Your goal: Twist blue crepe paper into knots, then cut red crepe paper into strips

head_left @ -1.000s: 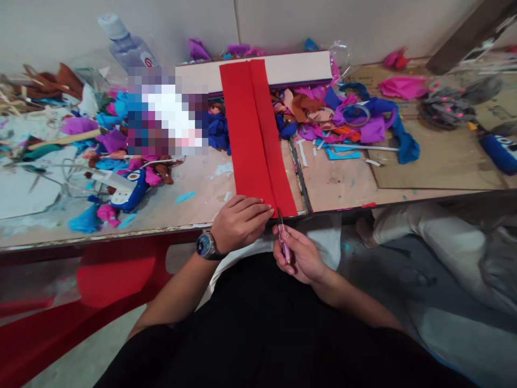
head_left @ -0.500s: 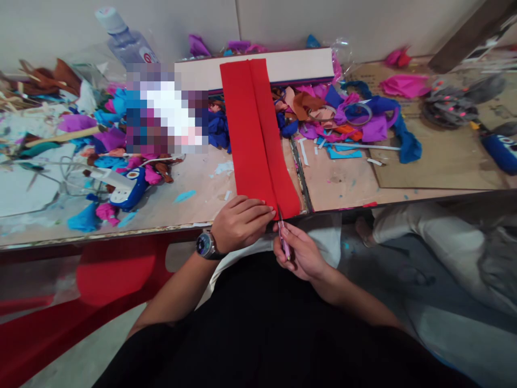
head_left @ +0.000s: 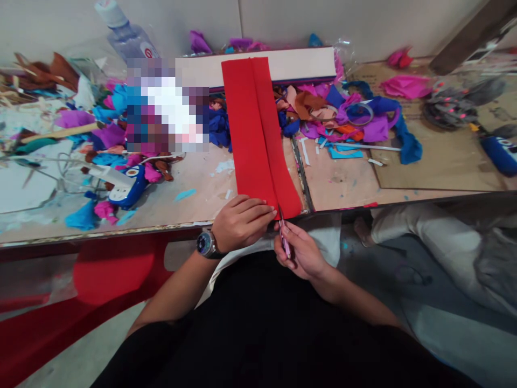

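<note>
A long folded strip of red crepe paper (head_left: pixel 251 134) lies across the table toward me, with a lengthwise seam where one layer overlaps another. My left hand (head_left: pixel 242 221), a watch on its wrist, is at the strip's near end with its fingers together over the paper; its thumb is mostly hidden. Wrapped in my right hand (head_left: pixel 301 249) is a slim pink cutter knife (head_left: pixel 285 242). Its dark tip meets the paper at the near end of the seam, just right of my left fingertips.
Crumpled coloured paper scraps (head_left: pixel 315 108) and a tape roll (head_left: pixel 359 113) lie right of the strip. A long white box (head_left: pixel 299 63) sits under its far end. Glue gun (head_left: pixel 127 186), bottle (head_left: pixel 129 40) and more scraps are left. Cardboard (head_left: pixel 428 167) and another person's leg (head_left: pixel 428 231) are right.
My hands, the knife and the red paper keep almost the same places. The view has shifted very slightly.
</note>
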The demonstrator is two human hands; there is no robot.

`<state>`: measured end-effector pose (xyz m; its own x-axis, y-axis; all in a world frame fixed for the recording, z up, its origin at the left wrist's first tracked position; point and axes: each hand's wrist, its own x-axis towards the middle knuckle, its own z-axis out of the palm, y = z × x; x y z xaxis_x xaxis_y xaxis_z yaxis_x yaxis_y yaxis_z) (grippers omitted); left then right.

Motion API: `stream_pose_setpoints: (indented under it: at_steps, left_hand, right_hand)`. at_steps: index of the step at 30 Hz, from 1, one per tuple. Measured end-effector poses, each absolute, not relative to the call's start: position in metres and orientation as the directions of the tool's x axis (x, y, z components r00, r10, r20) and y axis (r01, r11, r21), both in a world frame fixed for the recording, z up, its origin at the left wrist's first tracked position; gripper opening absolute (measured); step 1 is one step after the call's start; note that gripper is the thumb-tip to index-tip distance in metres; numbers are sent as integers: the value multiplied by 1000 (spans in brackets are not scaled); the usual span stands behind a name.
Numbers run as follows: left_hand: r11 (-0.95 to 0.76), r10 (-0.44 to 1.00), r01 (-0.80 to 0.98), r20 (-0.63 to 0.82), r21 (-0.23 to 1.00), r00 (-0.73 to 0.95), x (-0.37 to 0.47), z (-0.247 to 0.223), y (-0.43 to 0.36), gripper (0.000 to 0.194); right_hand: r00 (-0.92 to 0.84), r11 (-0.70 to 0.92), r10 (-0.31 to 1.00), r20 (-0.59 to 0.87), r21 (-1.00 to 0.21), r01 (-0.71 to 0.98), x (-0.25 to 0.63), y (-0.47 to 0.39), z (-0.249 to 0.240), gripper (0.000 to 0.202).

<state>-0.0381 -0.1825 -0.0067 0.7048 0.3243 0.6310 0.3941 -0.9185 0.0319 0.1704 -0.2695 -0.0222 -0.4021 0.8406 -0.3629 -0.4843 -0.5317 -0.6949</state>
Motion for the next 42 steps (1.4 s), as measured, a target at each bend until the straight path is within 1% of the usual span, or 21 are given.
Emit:
stream_pose_setpoints:
  at_steps: [5, 15, 21, 30, 36, 42]
  left_hand:
    - [-916, 326, 400, 625, 25, 709, -39, -7, -183, 30]
    - [-916, 326, 399, 633, 29, 702, -38, -8, -183, 31]
    - [-924, 317, 380, 646, 44, 695, -37, -6, -186, 32]
    - [-924, 321, 378, 650, 57, 689, -37, -2, -193, 28]
    - [-926, 323, 372, 655, 69, 683, -36, -3, -196, 31]
    - [-926, 330, 368, 651, 83, 683, -35, -4, -197, 34]
  right_hand:
    - [-395, -530, 843, -365, -692, -491, 169, -269, -21, 43]
    - [-380, -506, 858, -346, -694, -512, 169, -271, -22, 44]
    - [-374, -502, 862, -342, -671, -545, 167, -269, -21, 42]
    - [-365, -485, 873, -323, -655, -580, 165, -266, -22, 53]
    - [-358, -490, 871, -336, -637, -595, 165, -267, -25, 52]
    - [-366, -491, 870, -331, -647, -583, 166, -267, -28, 55]
